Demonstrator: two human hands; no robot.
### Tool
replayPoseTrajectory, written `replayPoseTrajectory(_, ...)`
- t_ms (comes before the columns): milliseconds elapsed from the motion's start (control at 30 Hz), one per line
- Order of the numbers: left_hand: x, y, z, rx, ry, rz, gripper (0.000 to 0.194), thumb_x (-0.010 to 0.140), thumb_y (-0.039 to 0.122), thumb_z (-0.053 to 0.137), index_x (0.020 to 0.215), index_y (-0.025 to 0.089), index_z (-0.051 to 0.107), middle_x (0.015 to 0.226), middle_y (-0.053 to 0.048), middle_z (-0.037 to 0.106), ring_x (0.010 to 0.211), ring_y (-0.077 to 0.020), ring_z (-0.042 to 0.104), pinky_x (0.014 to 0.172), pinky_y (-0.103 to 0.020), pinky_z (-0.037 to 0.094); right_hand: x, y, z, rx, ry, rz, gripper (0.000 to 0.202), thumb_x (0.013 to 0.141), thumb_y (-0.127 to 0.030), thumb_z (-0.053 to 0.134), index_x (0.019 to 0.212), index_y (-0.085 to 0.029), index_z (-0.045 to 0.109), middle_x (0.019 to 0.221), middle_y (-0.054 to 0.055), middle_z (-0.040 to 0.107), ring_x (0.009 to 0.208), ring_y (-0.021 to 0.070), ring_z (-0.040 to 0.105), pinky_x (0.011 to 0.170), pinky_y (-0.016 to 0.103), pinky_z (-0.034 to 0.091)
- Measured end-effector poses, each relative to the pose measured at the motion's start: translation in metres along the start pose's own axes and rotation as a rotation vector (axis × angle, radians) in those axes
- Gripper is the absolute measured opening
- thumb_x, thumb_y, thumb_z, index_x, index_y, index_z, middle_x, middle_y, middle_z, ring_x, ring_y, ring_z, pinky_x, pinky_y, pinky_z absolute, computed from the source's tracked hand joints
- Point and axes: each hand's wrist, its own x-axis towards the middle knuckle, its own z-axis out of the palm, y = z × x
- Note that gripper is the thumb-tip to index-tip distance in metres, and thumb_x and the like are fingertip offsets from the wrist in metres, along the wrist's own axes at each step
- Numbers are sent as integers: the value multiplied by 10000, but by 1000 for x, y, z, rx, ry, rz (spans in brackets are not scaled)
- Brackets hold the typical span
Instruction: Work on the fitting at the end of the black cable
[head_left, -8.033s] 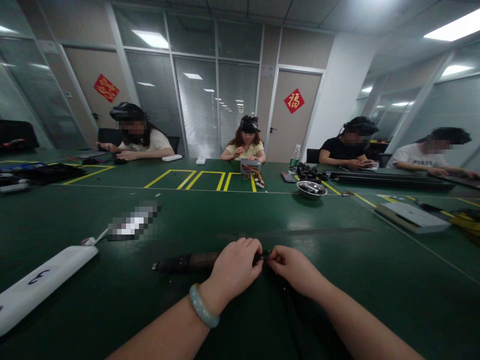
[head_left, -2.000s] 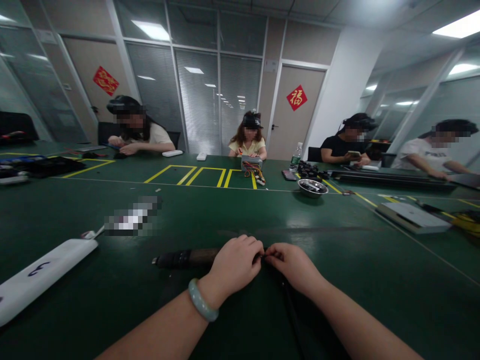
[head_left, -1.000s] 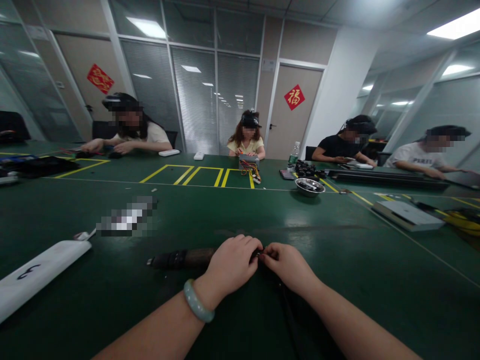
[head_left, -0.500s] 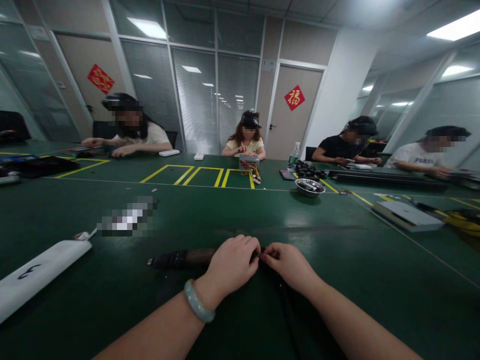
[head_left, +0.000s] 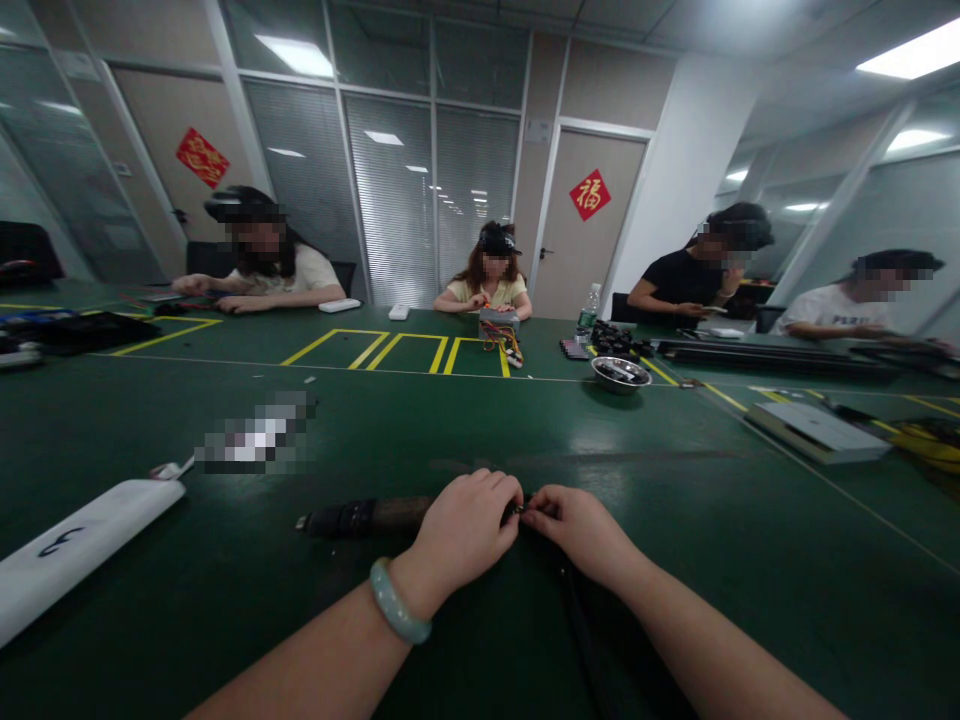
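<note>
Left hand [head_left: 471,520] curled over one end of the dark tool [head_left: 394,516] on the counter [head_left: 450,425], right hand [head_left: 583,532] pinching beside it!
You look mid-work: a tiny piece [head_left: 518,508] sits between your fingertips, joined or not, can't tell. Dark cable [head_left: 579,630] lies toward you. Outward, open room runs ahead to the steel bowl [head_left: 621,376]; white bar [head_left: 90,550] bounds your left; no near edge shows.
</note>
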Motion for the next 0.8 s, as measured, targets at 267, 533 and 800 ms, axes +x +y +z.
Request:
replayPoseTrajectory(267, 0, 0, 0, -14, 19, 7, 63, 841, 230, 553, 897, 205, 568, 886, -13, 606, 862, -197, 542, 751, -338, 416, 1, 5, 3, 15, -6, -18, 154, 811, -276, 580, 908, -217, 684, 776, 1, 699, 678, 140, 626, 593, 226, 403)
replayPoseTrajectory(533, -1, -1, 0, -20, 21, 10, 59, 841, 228, 555, 895, 206, 566, 890, -8, 605, 865, -196, 544, 743, -336, 428, 0, 5, 2, 50, -47, -18, 182, 791, -220, 572, 938, -211, 679, 773, 0, 696, 670, 134, 622, 588, 219, 410)
replayPoseTrajectory(800, 0, -1, 1, -7, 28, 6, 82, 854, 230, 543, 931, 208, 561, 907, -14, 602, 875, -197, 547, 765, -343, 427, -1, 3, 0, 51, -51, -17, 177, 815, -226, 565, 944, -202, 685, 805, 12, 707, 706, 146, 637, 630, 231, 429)
